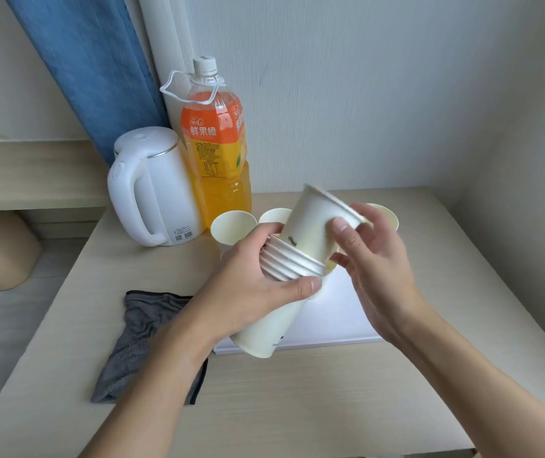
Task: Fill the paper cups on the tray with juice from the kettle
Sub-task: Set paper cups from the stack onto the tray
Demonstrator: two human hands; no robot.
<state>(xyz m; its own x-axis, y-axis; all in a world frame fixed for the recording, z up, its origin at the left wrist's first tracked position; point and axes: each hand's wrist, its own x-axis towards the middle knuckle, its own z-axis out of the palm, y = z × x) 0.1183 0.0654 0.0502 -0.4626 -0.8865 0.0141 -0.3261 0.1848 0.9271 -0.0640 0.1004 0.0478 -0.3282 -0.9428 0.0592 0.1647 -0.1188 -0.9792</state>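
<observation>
Leftmost on the pale wood worktop [330, 408] lies a crumpled grey cloth [139, 338], partly under the person's left forearm. Behind it, at the back edge, stands a white kettle [152, 190] with its lid closed and handle facing the camera; its contents are hidden. Touching its right side is a large juice bottle [216, 150], white cap on, with orange drink visible through the clear plastic below its label. A blue curtain [92, 67] hangs behind both.

At centre, the left hand [248, 289] wraps fingers and thumb around a nested stack of paper cups [281, 312], held tilted above a white tray [337, 322]. The right hand [376, 262] pinches a single paper cup [317, 219] near its rim between thumb and fingers. That cup is tilted, with its base sitting in the mouth of the stack.

Behind the hands, three more cups stand upright at the tray's far side: one at left [231, 226], one beside it [274, 215] and one at right [385, 214], the last two mostly hidden. Whether they hold juice cannot be told.
</observation>
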